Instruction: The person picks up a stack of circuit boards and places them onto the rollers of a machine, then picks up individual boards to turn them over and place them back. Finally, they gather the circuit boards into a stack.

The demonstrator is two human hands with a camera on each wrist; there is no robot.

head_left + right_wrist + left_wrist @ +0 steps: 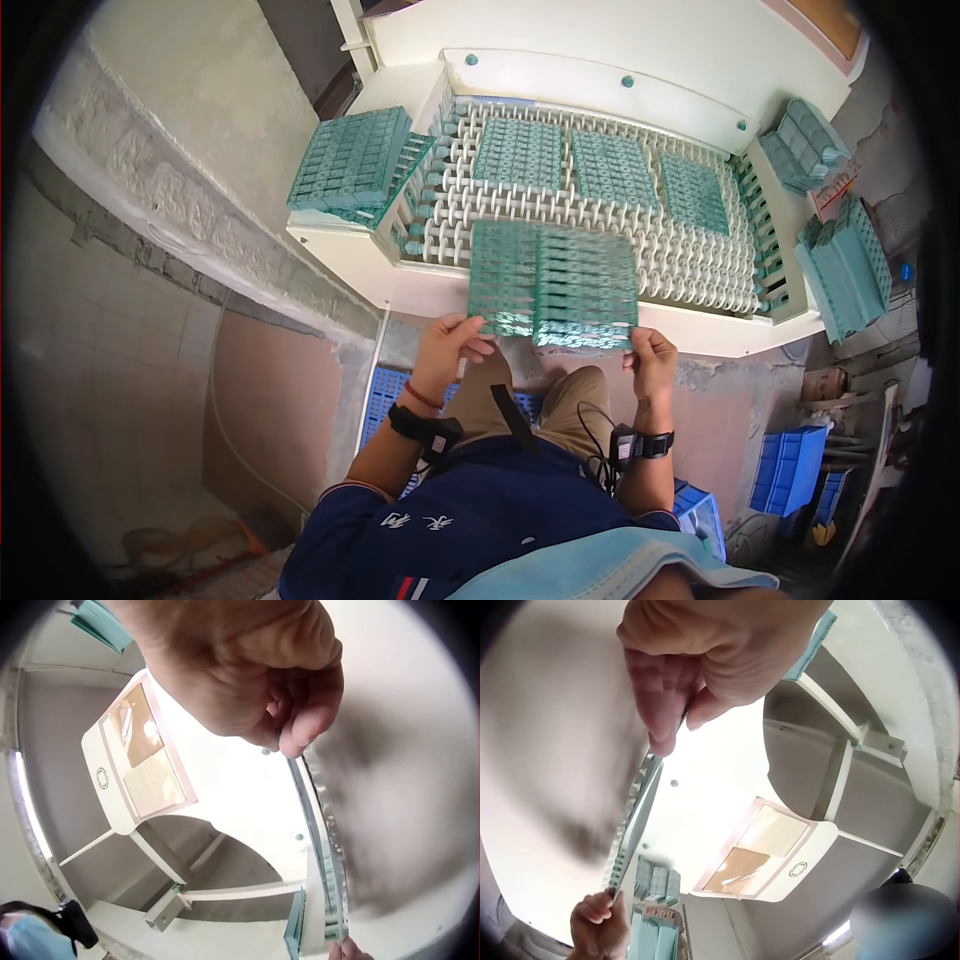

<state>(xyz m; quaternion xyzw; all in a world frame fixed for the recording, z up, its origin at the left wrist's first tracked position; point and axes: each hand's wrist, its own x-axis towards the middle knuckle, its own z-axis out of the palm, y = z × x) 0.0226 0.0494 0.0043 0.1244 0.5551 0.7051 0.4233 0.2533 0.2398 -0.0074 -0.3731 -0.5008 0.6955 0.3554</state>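
Observation:
Above the front edge of a roller conveyor, both hands hold a translucent green circuit board panel (590, 285), which shows a dark seam down it. My left hand (455, 350) pinches its near left corner between thumb and fingers. My right hand (652, 358) pinches the near right corner. Seen from the left wrist, the panel (634, 817) is a thin edge running from the left fingertips to the other hand (600, 926). In the right wrist view the near hand (262, 682) has its fingertips curled at the panel's end.
Three similar panels (612, 168) lie on the white rollers (690, 265). A stack of green panels (350, 160) sits on the machine's left ledge. Pale green slotted racks (845, 270) stand at the right. Blue crates (788, 468) are on the lower right.

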